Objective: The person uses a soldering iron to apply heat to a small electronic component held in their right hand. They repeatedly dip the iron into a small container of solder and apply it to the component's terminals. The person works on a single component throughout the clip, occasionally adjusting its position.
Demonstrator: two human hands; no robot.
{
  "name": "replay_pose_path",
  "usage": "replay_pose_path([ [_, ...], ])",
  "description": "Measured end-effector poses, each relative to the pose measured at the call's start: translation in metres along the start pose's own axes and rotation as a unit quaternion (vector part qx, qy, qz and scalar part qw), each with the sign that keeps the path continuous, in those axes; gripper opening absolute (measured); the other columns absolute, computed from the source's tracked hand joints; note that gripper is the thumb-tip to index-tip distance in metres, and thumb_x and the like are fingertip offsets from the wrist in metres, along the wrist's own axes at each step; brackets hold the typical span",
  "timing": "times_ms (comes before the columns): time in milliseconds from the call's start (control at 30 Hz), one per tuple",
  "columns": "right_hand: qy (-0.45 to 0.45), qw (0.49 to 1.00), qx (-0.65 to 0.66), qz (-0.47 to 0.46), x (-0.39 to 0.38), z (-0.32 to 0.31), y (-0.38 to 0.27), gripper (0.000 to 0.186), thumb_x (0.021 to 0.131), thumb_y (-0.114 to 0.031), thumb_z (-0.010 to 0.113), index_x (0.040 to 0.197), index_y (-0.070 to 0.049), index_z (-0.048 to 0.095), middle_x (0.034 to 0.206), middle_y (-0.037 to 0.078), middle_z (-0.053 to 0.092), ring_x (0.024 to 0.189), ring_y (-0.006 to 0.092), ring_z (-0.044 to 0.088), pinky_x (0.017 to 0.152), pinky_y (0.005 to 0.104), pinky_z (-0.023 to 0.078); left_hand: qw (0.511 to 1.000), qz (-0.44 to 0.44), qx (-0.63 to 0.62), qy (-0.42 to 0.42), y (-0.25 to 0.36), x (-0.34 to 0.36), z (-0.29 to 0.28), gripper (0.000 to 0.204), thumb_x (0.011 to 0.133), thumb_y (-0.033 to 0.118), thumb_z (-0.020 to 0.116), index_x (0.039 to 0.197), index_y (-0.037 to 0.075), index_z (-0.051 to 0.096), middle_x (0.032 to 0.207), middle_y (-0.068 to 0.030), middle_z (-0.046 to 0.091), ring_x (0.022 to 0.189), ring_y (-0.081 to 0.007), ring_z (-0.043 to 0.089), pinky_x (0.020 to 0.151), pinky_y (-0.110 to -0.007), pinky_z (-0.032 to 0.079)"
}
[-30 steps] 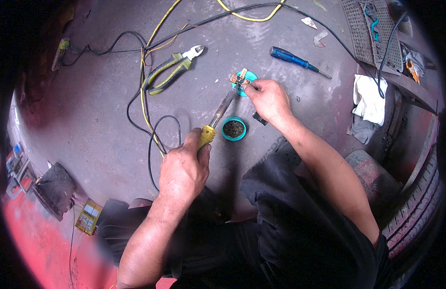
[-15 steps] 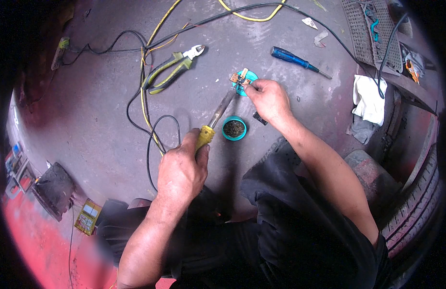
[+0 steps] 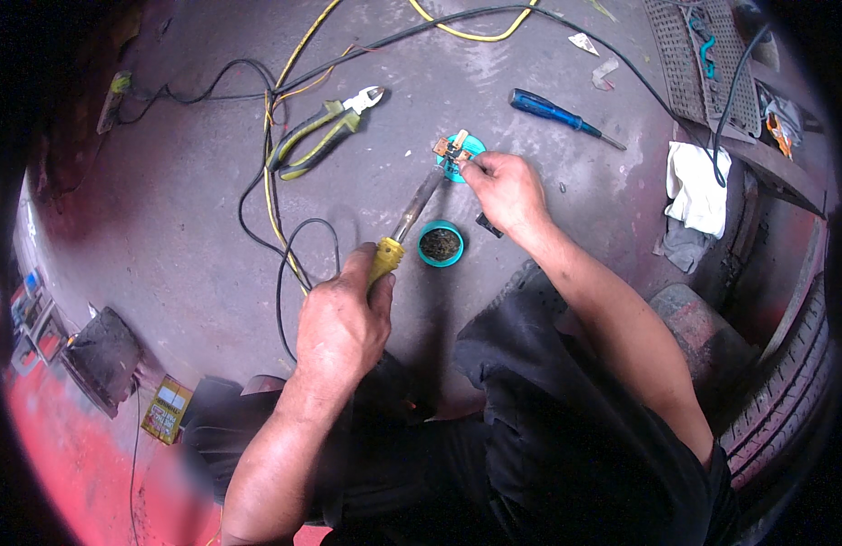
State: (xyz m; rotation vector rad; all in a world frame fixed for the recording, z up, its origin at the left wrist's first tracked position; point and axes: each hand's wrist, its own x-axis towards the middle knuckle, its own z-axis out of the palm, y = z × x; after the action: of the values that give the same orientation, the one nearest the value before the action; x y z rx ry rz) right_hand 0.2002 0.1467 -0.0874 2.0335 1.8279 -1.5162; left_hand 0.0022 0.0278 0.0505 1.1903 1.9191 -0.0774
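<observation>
Grey floor (image 3: 193, 200): scuffed, spread beneath the hands
Tyre (image 3: 785, 373): at the lower right edge, its grooved tread visible
Left hand (image 3: 343, 323): wrapped around the yellow handle of a soldering iron (image 3: 410, 217)
Right hand (image 3: 509, 193): thumb and forefinger pinched on a copper-coloured component (image 3: 452, 149)
Diagonal cutters (image 3: 324, 145): beyond the left hand, green-and-black handles spread
Soldering iron: slanted away to the right, tip just beside the component
Screwdriver (image 3: 546, 109): blue-handled, beyond the right hand
Teal tin (image 3: 442, 263): open, dark contents, between the hands
Teal lid (image 3: 475, 145): beneath the component, partly covered
Copper-coloured component: over the lid, contact between them unclear
</observation>
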Motion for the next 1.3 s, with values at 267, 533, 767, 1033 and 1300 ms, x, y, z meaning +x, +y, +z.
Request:
replay_pose_path([
  [267, 0.003, 1.000, -0.010, 0.001, 0.0011, 0.0004, 0.0022, 0.037, 0.097, -0.042, 0.067, 0.090, -0.006, 0.074, 0.078, 0.021, 0.070, 0.077, 0.0428, 0.069, 0.071, 0.0531, 0.052, 1.000, 0.004, -0.008, -0.001, -0.0004, 0.0010, -0.0001, 0.038, 0.099, 0.022, 0.066, 0.132, 0.005, 0.060, 0.087, -0.0287, 0.073, 0.087, -0.0484, 0.072, 0.079, -0.056, 0.058],
  [533, -0.013, 1.000, -0.015, 0.020, 0.0008, -0.0021, -0.0040, 0.037, 0.098, -0.043, 0.067, 0.094, -0.008, 0.076, 0.076, 0.019, 0.070, 0.076, 0.0402, 0.071, 0.071, 0.0520, 0.052, 1.000, 0.015, -0.016, 0.006, -0.0039, 0.0012, 0.0027, 0.037, 0.100, 0.023, 0.065, 0.132, 0.005, 0.060, 0.088, -0.0289, 0.073, 0.087, -0.0483, 0.072, 0.080, -0.057, 0.057],
  [767, -0.005, 1.000, -0.009, 0.009, 0.0017, 0.0001, 0.0005, 0.038, 0.098, -0.043, 0.067, 0.093, -0.007, 0.076, 0.075, 0.019, 0.070, 0.075, 0.0401, 0.070, 0.070, 0.0521, 0.052, 1.000, 0.013, -0.014, 0.003, -0.0035, 0.0022, 0.0037, 0.037, 0.100, 0.023, 0.065, 0.132, 0.005, 0.060, 0.087, -0.0290, 0.072, 0.087, -0.0484, 0.072, 0.079, -0.057, 0.057],
  [1033, -0.011, 1.000, -0.012, 0.012, 0.0015, -0.0023, -0.0026, 0.037, 0.097, -0.042, 0.067, 0.093, -0.006, 0.076, 0.076, 0.020, 0.070, 0.075, 0.0403, 0.070, 0.070, 0.0525, 0.052, 1.000, 0.018, -0.006, 0.006, -0.0032, 0.0026, 0.0068, 0.037, 0.100, 0.022, 0.065, 0.132, 0.005, 0.060, 0.085, -0.0293, 0.072, 0.086, -0.0490, 0.072, 0.078, -0.057, 0.057],
  [1300, -0.014, 1.000, -0.023, 0.015, 0.0026, -0.0024, -0.0010, 0.036, 0.097, -0.041, 0.067, 0.094, -0.006, 0.076, 0.077, 0.020, 0.071, 0.076, 0.0409, 0.071, 0.071, 0.0530, 0.052, 1.000, 0.009, -0.029, -0.003, -0.0030, 0.0022, 0.0070, 0.037, 0.100, 0.022, 0.065, 0.132, 0.004, 0.060, 0.085, -0.0297, 0.071, 0.087, -0.0493, 0.072, 0.078, -0.057, 0.057],
])
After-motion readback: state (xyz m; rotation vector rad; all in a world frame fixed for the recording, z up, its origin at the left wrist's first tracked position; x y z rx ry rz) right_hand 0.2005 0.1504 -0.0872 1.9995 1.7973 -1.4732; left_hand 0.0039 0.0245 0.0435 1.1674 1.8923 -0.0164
